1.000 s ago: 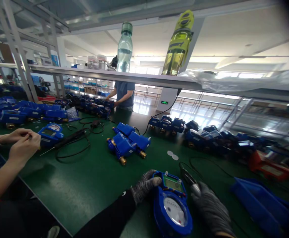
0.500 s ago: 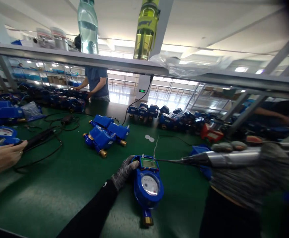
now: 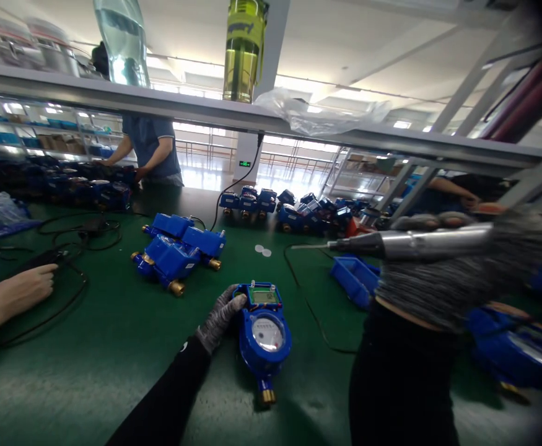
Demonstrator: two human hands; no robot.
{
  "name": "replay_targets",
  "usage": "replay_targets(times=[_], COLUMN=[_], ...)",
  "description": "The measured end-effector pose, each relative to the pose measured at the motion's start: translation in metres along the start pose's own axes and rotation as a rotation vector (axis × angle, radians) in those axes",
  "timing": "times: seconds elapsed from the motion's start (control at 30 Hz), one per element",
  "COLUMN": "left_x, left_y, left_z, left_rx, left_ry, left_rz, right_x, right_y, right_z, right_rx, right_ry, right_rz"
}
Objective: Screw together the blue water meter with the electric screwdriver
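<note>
A blue water meter (image 3: pixel 264 331) with a round dial and a small green display lies on the green table in front of me. My left hand (image 3: pixel 218 317), in a grey knit glove, rests against the meter's left side with fingers curled on its edge. My right hand (image 3: pixel 466 263), also gloved, is raised close to the camera and wrapped round a silver electric screwdriver (image 3: pixel 405 244). The screwdriver's thin bit points left, well above and to the right of the meter. A black cable (image 3: pixel 305 297) trails across the table below it.
A cluster of blue meters (image 3: pixel 178 251) lies centre left, more meters (image 3: pixel 280 207) stand further back. A blue bin (image 3: pixel 352 279) sits to the right. Another person's hand (image 3: pixel 17 291) rests at left near black cables. A person (image 3: pixel 150 152) stands behind the table. Bottles (image 3: pixel 243 49) stand on the overhead shelf.
My right hand lifted the screwdriver up off the meter and away to the right. The view swung left and down; my left hand stayed on the meter.
</note>
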State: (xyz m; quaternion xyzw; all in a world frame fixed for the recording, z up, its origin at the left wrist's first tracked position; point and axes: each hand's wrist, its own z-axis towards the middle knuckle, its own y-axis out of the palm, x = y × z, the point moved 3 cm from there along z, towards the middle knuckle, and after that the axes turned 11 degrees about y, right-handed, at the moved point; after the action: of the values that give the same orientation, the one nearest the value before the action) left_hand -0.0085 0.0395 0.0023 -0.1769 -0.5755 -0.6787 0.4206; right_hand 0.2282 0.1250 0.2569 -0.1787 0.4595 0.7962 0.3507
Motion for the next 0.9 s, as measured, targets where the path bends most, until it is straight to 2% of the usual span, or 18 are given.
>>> replay_targets(times=[0.07,0.13,0.2,0.3,0.53,0.9], left_x=[0.0,0.0,0.0,0.001,0.001,0.004], left_y=[0.0,0.0,0.0,0.002,0.001,0.005], left_z=[0.0,-0.001,-0.002,-0.002,-0.001,-0.001], left_rx=[0.007,0.015,0.01,-0.011,0.008,0.018], left_ry=[-0.008,-0.016,-0.023,-0.011,0.002,-0.024], left_rz=[0.0,-0.002,-0.002,-0.006,-0.017,-0.025], right_x=[0.011,0.032,0.052,0.071,0.085,0.09], right_y=[0.005,0.015,0.024,0.033,0.037,0.038], right_z=[-0.01,-0.025,-0.038,-0.048,-0.048,-0.048], right_rx=[-0.001,-0.048,-0.129,-0.202,-0.2,-0.182], right_ry=[0.05,0.135,0.156,0.167,0.17,0.188], right_rz=[0.055,-0.053,-0.188,-0.268,-0.386,-0.363])
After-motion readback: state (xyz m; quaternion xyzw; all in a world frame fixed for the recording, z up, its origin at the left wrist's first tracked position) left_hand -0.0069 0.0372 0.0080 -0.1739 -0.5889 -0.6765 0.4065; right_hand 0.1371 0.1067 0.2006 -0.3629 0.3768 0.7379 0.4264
